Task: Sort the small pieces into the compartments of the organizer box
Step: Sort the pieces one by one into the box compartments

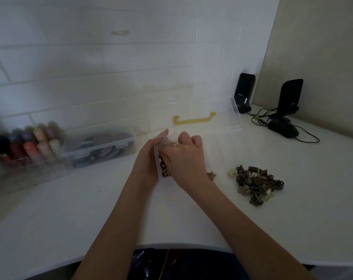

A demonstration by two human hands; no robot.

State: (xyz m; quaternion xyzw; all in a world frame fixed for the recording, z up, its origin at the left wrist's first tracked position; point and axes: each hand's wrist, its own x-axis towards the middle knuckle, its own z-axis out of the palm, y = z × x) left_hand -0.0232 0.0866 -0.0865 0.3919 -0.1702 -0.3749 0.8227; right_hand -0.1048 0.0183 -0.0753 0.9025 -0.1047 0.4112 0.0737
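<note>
A clear plastic organizer box [204, 156] lies on the white counter, its lid [201, 106] standing up with a yellow handle [193, 120]. My left hand [149, 156] presses against the box's left wall. My right hand [183, 156] reaches into the left compartment, fingers bent down over small brown pieces [163, 169] that lie there; whether it grips any is hidden. A heap of small brown and cream pieces [256, 183] lies on the counter to the right of the box. One brown piece [211, 175] shows by my right wrist.
At the left stand a clear bin of coloured rolls [28, 146] and a shut clear case of round items [102, 147]. Two black stands [245, 91] [291, 98], cables and a black mouse [283, 128] occupy the back right corner. The counter edge [171, 246] runs close to me.
</note>
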